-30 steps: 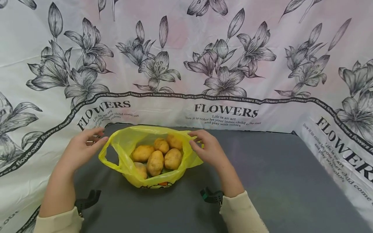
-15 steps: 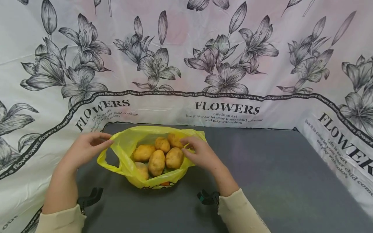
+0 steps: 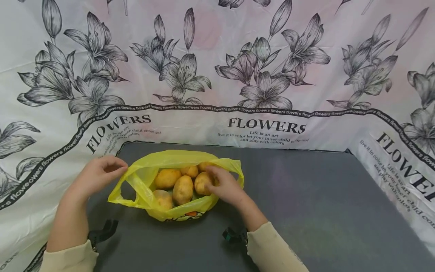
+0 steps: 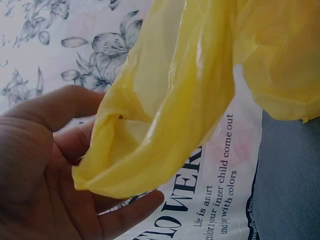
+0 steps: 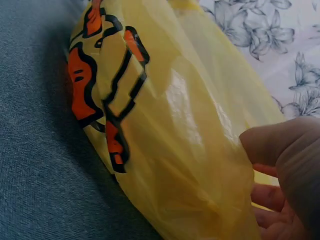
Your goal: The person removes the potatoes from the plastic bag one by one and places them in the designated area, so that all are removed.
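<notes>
A yellow plastic bag (image 3: 170, 155) lies with its mouth spread, holding several potatoes (image 3: 182, 190). At the bag's left handle, the left hand (image 3: 98, 175) pinches the plastic between thumb and fingers; the left wrist view shows the hand (image 4: 55, 160) around the yellow plastic (image 4: 150, 150). Over the bag's right rim reaches the right hand (image 3: 225, 185), its fingertips at the rightmost potato (image 3: 202, 183). In the right wrist view the thumb of the hand (image 5: 285, 175) is beside the bag's side (image 5: 190, 150), with fingers relaxed and partly hidden behind plastic.
The bag rests on a dark grey table (image 3: 306, 211). A white cloth (image 3: 190, 128) with printed flowers and lettering stands behind the table and along its sides. Black wrist mounts (image 3: 103, 231) hang below both forearms.
The right hand has moved left and inward, from the bag's right edge to over the potatoes. The bag's left handle has shifted slightly left, and its rear rim sits lower.
</notes>
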Demonstrator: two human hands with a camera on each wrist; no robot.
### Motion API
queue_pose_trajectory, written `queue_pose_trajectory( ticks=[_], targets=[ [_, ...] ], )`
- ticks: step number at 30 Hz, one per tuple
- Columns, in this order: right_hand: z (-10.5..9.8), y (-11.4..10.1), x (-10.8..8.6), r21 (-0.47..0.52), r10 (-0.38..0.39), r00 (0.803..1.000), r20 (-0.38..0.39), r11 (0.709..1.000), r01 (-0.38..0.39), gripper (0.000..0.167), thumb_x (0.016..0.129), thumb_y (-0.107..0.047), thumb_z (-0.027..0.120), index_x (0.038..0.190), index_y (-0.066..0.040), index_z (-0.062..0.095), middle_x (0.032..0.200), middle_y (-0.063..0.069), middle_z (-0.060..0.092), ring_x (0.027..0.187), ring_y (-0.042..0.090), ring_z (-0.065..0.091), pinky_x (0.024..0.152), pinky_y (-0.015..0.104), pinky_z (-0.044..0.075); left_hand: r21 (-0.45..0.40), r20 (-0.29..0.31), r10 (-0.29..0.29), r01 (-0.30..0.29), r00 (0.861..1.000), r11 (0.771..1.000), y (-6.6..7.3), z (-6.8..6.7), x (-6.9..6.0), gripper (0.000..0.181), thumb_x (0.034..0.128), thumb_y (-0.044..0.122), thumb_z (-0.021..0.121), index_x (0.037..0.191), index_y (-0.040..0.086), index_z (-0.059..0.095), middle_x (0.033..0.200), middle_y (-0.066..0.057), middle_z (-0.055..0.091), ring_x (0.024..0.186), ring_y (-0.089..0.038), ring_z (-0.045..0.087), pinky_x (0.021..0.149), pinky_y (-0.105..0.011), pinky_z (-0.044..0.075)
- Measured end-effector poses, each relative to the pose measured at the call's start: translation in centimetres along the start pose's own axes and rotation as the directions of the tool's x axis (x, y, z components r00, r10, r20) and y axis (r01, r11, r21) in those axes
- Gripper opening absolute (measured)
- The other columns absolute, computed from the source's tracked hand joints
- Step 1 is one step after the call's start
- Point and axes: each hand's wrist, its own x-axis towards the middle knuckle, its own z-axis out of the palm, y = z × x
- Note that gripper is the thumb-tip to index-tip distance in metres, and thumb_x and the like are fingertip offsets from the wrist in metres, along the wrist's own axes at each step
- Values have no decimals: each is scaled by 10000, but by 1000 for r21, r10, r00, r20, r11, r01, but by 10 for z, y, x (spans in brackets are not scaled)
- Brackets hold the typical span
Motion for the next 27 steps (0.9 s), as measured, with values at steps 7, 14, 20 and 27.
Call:
queue_pose_trajectory(
  ticks=[7, 14, 20, 27],
  targets=[
    [8, 3, -7, -67, 38, 999, 24, 997, -36, 625, 921, -123, 713, 1507, -88, 498, 1511, 110, 512, 1403, 323, 452, 1107, 509, 389, -7, 80, -12, 12, 997, 1000, 4, 5, -6, 458, 957, 374, 732, 1247, 25, 666, 1233, -178, 623, 1073, -373, 635, 832, -508, 545],
    [0, -1, -2, -110, 32, 997, 72, 994, -24, 645, 947, -170, 698, 1541, -107, 455, 1518, 110, 505, 1380, 310, 479, 1090, 500, 406, 88, 70, -13, 7, 997, 996, 8, -2, 1, 463, 976, 366, 705, 1268, 14, 630, 1280, -241, 597, 1137, -453, 579, 842, -593, 516],
    [-5, 3, -3, -149, 143, 988, 55, 980, -134, 631, 958, -282, 716, 1495, -32, 498, 1448, 162, 560, 1316, 340, 536, 1061, 506, 436, 131, 51, -10, 3, 999, 991, 3, -2, 8, 364, 997, 345, 669, 1159, 19, 689, 1144, -190, 662, 1013, -385, 623, 762, -535, 529],
    [2, -1, -4, -124, 134, 989, 67, 984, -125, 717, 914, -330, 770, 1519, -75, 480, 1427, 131, 579, 1281, 298, 554, 1037, 467, 454, 139, 46, -23, 17, 999, 990, -5, -6, 2, 346, 999, 373, 664, 1082, 40, 708, 1061, -132, 683, 951, -334, 635, 732, -513, 531]
  ],
)
